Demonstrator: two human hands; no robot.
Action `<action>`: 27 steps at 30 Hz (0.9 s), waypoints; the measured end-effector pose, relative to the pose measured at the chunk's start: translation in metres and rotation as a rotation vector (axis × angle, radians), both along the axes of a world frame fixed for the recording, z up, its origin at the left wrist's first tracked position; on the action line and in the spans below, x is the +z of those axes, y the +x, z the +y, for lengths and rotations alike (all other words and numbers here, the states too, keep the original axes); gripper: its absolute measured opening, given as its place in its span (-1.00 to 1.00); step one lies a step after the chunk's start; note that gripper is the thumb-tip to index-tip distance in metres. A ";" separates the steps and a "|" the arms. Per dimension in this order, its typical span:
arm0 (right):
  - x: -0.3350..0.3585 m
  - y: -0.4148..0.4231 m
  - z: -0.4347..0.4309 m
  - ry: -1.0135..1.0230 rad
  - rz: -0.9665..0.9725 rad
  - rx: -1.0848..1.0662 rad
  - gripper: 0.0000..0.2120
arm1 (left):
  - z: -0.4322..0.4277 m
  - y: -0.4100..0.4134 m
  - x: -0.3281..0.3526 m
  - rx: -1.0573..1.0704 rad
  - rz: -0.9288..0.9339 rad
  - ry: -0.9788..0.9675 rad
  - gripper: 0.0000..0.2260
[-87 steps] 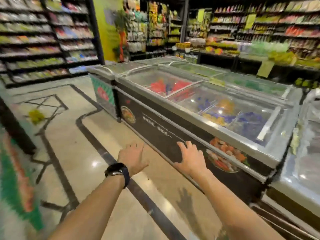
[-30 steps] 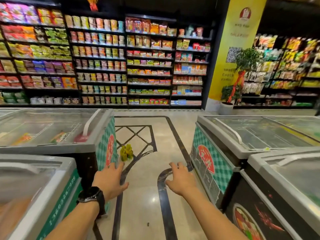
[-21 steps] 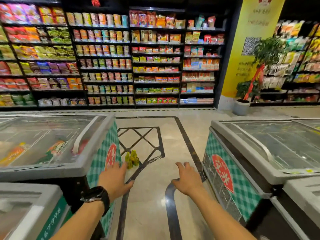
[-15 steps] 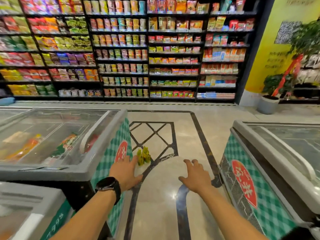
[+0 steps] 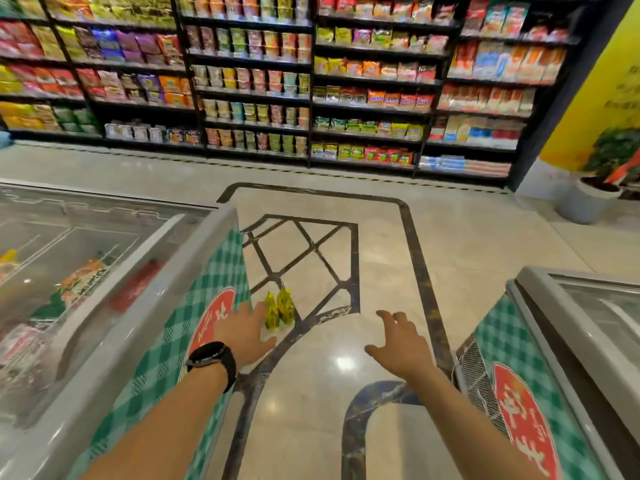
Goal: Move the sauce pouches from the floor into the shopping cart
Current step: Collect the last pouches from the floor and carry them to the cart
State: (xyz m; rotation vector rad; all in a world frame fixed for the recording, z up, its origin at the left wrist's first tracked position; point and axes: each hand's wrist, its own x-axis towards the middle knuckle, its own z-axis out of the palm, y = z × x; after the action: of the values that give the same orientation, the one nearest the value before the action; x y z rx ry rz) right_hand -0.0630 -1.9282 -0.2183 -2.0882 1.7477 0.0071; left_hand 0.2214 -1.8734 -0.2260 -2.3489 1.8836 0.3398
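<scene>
Both the left hand and right hand are held out empty with fingers relaxed and apart, while two yellow sauce pouches are seen upright on the floor just beyond the left fingertips.

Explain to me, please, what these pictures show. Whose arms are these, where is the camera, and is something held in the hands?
There is no machine here. A person wears one wide camera on the head, and it looks forward and down, so all the pictures come from that one place. The two bare arms are the person's own. The left hand, with a black watch on its wrist, and the right hand both reach forward with open fingers. Neither holds anything. On the shop floor, just beyond the left hand, two small yellow-green sauce pouches stand close together. The left freezer, with a glass lid, and the right freezer stand on each side of the aisle. Shelves of packets fill the far wall. No shopping cart is in view.
</scene>
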 end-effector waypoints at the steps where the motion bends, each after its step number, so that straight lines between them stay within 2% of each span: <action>1: -0.007 -0.002 -0.023 0.019 0.006 0.005 -0.30 | -0.018 0.003 -0.006 0.015 0.010 0.017 -0.29; 10: -0.104 0.025 -0.248 0.192 -0.024 0.117 -0.26 | -0.175 0.029 -0.077 0.228 0.047 0.197 -0.32; 16: -0.190 0.072 -0.330 0.411 -0.060 0.167 -0.24 | -0.251 0.057 -0.143 0.332 0.112 0.343 -0.34; 19: -0.248 0.104 -0.357 0.537 -0.064 0.136 -0.21 | -0.294 0.081 -0.197 0.312 0.160 0.454 -0.32; 23: -0.341 0.155 -0.395 0.687 -0.074 0.038 -0.14 | -0.355 0.118 -0.296 0.258 0.301 0.547 -0.44; 25: -0.394 0.181 -0.415 0.711 -0.119 -0.044 -0.09 | -0.392 0.139 -0.352 0.221 0.323 0.540 -0.47; 27: -0.451 0.207 -0.440 0.692 -0.148 -0.096 -0.06 | -0.433 0.162 -0.410 0.210 0.308 0.548 -0.39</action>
State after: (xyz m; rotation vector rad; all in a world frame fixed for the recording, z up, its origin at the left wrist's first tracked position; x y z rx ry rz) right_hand 0.1441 -2.3684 -0.6698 -1.4617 1.4733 0.3665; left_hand 0.3834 -2.3060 -0.6357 -2.1881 1.3907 1.1328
